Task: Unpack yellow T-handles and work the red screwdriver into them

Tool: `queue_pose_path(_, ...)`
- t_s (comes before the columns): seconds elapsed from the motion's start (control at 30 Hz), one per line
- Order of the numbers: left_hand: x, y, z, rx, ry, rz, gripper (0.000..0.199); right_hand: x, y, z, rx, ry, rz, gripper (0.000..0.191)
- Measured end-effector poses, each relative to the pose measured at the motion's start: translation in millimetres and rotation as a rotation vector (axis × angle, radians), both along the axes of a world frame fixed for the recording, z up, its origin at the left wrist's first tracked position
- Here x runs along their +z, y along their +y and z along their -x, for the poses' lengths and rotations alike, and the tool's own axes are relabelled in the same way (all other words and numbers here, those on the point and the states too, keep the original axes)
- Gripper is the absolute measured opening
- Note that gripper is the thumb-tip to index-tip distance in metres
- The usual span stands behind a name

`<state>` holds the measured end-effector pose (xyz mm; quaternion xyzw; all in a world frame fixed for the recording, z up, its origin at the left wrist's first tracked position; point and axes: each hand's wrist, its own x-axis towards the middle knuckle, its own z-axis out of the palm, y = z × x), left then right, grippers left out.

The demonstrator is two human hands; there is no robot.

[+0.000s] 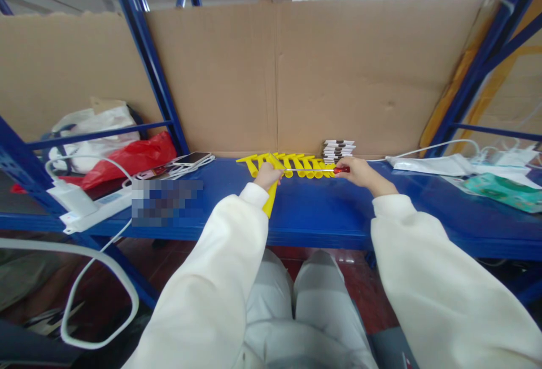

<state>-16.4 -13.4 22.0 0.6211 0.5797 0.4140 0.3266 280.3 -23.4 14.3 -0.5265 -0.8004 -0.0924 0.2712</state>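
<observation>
My left hand (268,176) is closed around a yellow plastic T-shaped tool (270,204), whose tapered handle sticks out below the fingers. In my right hand (361,173) is a screwdriver (342,170) with a red handle. Its thin metal shaft lies level and reaches left to the tool in my left hand; the fingers hide where the tip meets it. Behind the shaft, several more yellow T-shaped tools (298,161) lie side by side in a row. A stack of small white and dark packets (337,150) stands just beyond my right hand.
The blue shelf top (322,211) is backed by a tall cardboard sheet (271,81). To the left are a white power strip (97,211), a phone (193,158) with cables and a red bag (131,160). A green packet (506,191) lies at the right.
</observation>
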Motion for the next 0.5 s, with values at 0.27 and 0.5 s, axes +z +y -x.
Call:
queue_pose_path(0.27,-1.9,4.7,6.4,0.036,0.309,-0.082,0.026,13.4,-23.3,15.4,-0.023,-0.158,0.013,0.024)
queue_pose_path(0.5,1.2,1.6,7.2,0.021,0.402,-0.065,0.022,12.7,-31.1,26.2,-0.163,-0.19,0.054,0.023)
